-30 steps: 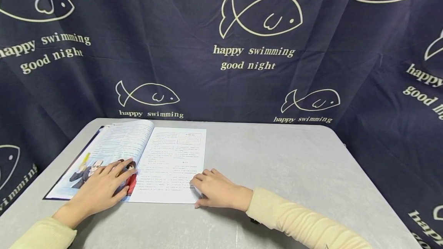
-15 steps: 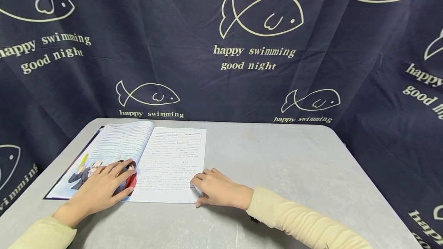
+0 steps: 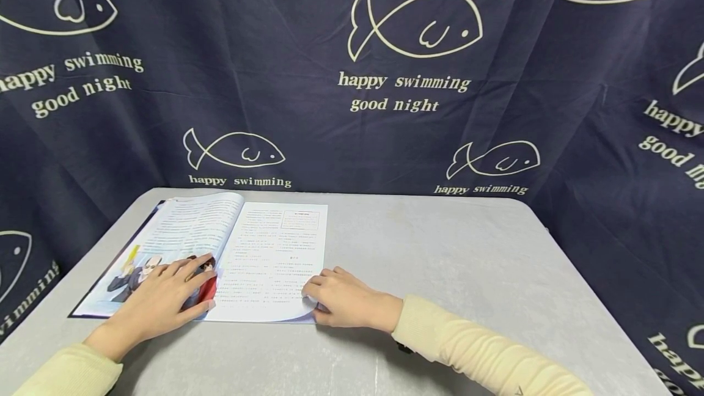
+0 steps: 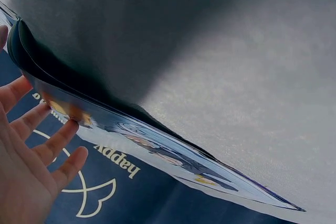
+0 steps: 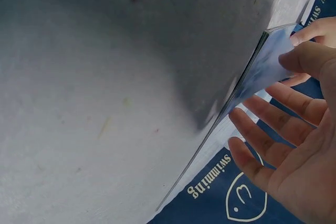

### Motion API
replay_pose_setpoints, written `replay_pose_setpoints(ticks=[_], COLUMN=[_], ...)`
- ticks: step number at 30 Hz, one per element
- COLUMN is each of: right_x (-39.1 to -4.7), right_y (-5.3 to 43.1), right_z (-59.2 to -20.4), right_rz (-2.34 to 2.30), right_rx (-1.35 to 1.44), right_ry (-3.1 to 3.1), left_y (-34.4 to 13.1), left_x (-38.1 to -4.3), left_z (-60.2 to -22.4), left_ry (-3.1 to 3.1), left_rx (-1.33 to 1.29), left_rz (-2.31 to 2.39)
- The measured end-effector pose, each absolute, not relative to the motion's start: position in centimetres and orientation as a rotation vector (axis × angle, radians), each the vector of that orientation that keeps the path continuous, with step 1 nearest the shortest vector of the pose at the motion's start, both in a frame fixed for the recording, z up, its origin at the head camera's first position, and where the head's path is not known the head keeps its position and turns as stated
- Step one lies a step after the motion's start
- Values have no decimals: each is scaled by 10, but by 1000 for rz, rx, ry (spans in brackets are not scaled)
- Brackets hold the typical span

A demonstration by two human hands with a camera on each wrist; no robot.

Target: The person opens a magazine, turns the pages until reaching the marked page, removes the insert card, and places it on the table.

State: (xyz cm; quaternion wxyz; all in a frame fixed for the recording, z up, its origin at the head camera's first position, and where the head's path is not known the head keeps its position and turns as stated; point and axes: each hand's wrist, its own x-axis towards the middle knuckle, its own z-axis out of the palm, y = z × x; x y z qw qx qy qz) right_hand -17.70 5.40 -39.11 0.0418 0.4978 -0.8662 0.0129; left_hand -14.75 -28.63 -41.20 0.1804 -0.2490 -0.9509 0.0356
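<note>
An open magazine [image 3: 269, 249] lies on the left part of the grey table. Its left page carries printed text above a cartoon picture [image 3: 129, 280]; the right page is mostly text. My left hand [image 3: 159, 301] rests with spread fingers on the picture near the fold, covering part of it. At the lower right corner, my right hand [image 3: 346, 298] pinches a page [image 3: 302, 309], thumb beneath and fingers on top, and that corner bends upward. In the right wrist view the thumb [image 5: 307, 59] presses against the lifted page [image 5: 268, 64], while the other fingers extend past it.
The grey table [image 3: 440, 261] extends to the right of the magazine. Behind it hangs a dark blue curtain [image 3: 308, 47] with white fish outlines and lettering. Pale yellow sleeves cover both forearms.
The right thumb has slid in under the page's lower right corner, and that corner now curls up. My left hand stays almost still on the left page.
</note>
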Motion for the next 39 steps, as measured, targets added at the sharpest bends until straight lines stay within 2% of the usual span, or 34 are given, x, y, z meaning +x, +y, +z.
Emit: replay_pose_setpoints(ticks=[39], right_x=[-198], right_y=[50], right_z=[-393], right_rz=[258], right_rx=[1415], right_ry=[-2506], left_y=[-280], left_x=[-148], left_z=[-412], left_ry=[-2640], left_rx=[-761], left_rz=[96])
